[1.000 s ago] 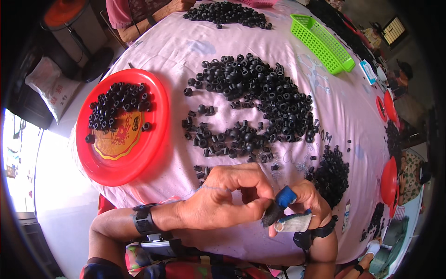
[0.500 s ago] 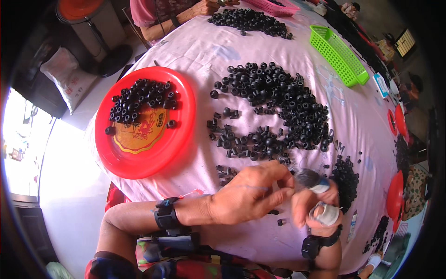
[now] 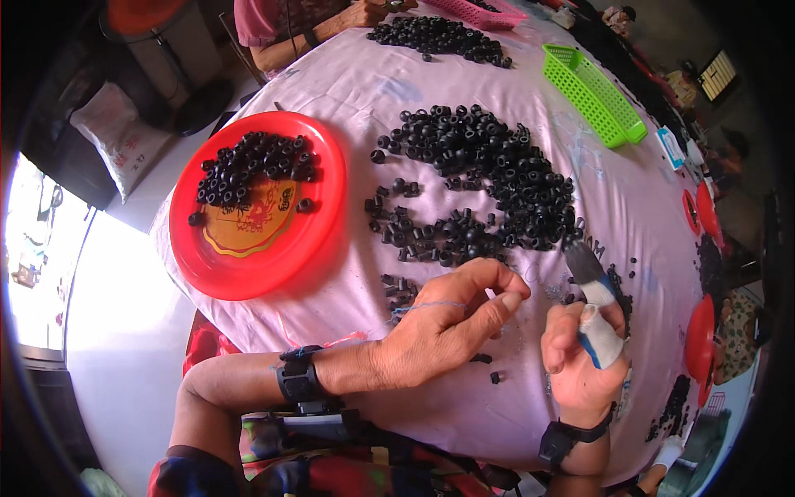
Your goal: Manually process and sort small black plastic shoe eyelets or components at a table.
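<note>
My left hand (image 3: 443, 327) is in front of the bead pile, its thumb and index fingertips pinched together. Anything between those fingertips is too small to make out. A thin blue thread (image 3: 439, 304) crosses the back of this hand. To its right, my right hand (image 3: 584, 356) is raised apart from it, thumb and index finger spread and the other fingers curled. I see nothing held there. A white and blue cover (image 3: 603, 340) wraps the thumb, and a white cover with a dark grey end (image 3: 590, 269) is on the index finger. Black beads (image 3: 489, 174) lie heaped beyond both hands.
A red round tray (image 3: 315, 257) with black beads stands at the left. Green basket (image 3: 596, 99) lies at the far right, and a pink basket (image 3: 489, 16) farther off. Across the pink tablecloth (image 3: 331, 99), another person's hand (image 3: 364, 12) is near another bead pile (image 3: 439, 40).
My right hand has moved right, away from the left hand, and its index finger and thumb have spread. My left hand has shifted slightly upward, still pinched. The view has shifted slightly.
</note>
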Motion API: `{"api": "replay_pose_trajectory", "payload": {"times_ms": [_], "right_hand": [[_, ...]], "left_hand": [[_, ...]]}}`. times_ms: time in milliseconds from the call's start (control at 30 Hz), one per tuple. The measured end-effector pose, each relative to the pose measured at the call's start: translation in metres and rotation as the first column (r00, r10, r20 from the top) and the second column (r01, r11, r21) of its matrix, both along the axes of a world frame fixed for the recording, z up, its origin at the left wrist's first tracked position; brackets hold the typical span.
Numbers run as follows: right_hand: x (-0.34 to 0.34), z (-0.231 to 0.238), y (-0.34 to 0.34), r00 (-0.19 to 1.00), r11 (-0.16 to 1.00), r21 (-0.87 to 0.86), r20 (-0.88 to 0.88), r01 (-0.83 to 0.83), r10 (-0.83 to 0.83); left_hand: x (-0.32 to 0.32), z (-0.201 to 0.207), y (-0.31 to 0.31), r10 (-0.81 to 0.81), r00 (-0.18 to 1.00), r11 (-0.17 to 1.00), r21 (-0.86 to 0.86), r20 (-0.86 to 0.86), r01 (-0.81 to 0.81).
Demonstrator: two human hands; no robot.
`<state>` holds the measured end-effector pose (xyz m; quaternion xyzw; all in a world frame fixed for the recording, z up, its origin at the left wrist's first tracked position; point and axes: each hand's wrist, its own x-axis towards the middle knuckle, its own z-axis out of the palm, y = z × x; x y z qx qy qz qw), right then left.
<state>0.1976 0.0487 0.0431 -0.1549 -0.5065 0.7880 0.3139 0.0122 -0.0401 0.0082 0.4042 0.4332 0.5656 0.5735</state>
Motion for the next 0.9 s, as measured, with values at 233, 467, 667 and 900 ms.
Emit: {"api": "replay_pose_trajectory", "payload": {"times_ms": [233, 467, 667, 900], "right_hand": [[-0.012, 0.003, -0.017, 0.899, 0.890, 0.282, 0.154, 0.357, -0.409], [-0.020, -0.002, -0.014, 0.845, 0.317, 0.945, 0.102, 0.083, -0.525], [-0.016, 0.003, -0.014, 0.852, 0.245, 0.965, 0.048, 0.095, -0.522], [-0.020, 0.007, -0.013, 0.848, 0.218, 0.971, 0.033, 0.099, -0.529]], "left_hand": [[0.011, -0.001, 0.000, 0.082, 0.963, 0.994, 0.047, 0.258, -0.097], [0.012, -0.007, 0.001, 0.104, 0.958, 0.992, 0.042, 0.267, -0.119], [0.012, -0.011, 0.001, 0.159, 0.954, 0.981, 0.065, 0.255, -0.181], [0.010, -0.012, -0.001, 0.109, 0.970, 0.988, 0.080, 0.216, -0.129]]}}
